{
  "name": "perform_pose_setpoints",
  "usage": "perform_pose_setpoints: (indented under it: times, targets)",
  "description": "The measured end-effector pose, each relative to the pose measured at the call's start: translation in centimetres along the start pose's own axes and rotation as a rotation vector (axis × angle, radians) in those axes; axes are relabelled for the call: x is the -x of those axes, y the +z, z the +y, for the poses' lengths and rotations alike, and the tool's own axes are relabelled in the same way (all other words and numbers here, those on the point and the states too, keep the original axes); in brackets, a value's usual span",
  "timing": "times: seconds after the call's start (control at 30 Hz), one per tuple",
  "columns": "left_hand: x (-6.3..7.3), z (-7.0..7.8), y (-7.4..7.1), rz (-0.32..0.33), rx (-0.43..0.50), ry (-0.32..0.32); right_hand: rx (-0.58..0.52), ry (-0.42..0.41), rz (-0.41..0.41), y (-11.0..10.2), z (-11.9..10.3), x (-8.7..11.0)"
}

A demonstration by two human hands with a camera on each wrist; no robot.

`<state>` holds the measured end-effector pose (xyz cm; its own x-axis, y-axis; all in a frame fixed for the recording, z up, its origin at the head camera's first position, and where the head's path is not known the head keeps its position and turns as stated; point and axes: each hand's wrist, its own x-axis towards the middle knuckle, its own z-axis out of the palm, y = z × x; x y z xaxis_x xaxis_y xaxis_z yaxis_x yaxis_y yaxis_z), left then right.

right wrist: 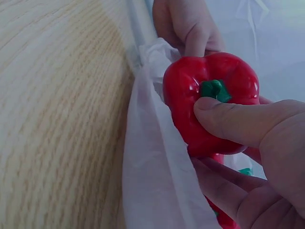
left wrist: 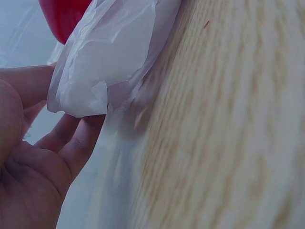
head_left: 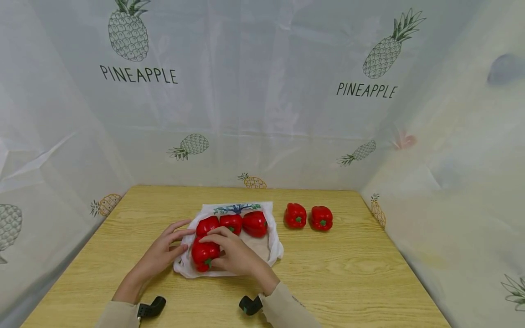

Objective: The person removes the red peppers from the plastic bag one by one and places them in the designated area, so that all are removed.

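Note:
A white bag (head_left: 276,250) with a blue tree print lies opened out on the table. My right hand (head_left: 235,255) grips a red bell pepper (head_left: 203,253) at the bag's near left corner. In the right wrist view, the thumb presses beside the green stem of that bell pepper (right wrist: 224,114). Three other red bell peppers, including the rightmost one (head_left: 254,223), sit along the bag's far side. My left hand (head_left: 164,250) touches the bag's left edge with fingers spread. In the left wrist view, the bag's white side (left wrist: 109,62) hides some fingertips.
Two more red bell peppers (head_left: 295,215) (head_left: 321,218) stand on the wooden table (head_left: 348,273), right of the bag. White curtains (head_left: 262,91) printed with pineapples enclose the table at the back and sides.

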<state>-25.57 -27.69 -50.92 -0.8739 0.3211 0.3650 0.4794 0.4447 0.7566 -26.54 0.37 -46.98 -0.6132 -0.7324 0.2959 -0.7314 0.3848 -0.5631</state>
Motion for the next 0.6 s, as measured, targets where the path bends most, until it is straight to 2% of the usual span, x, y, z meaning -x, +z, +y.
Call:
perform_pose_setpoints:
  times: [0.23,0.6]
  targets:
    - [0.0,-0.1,0.1,0.007,-0.018,0.024,0.002,0.000,0.010,-0.6,-0.1,0.2]
    - [0.0,-0.4,0.1,0.002,-0.002,0.028,0.018,0.001,0.041,-1.6,0.0,0.4]
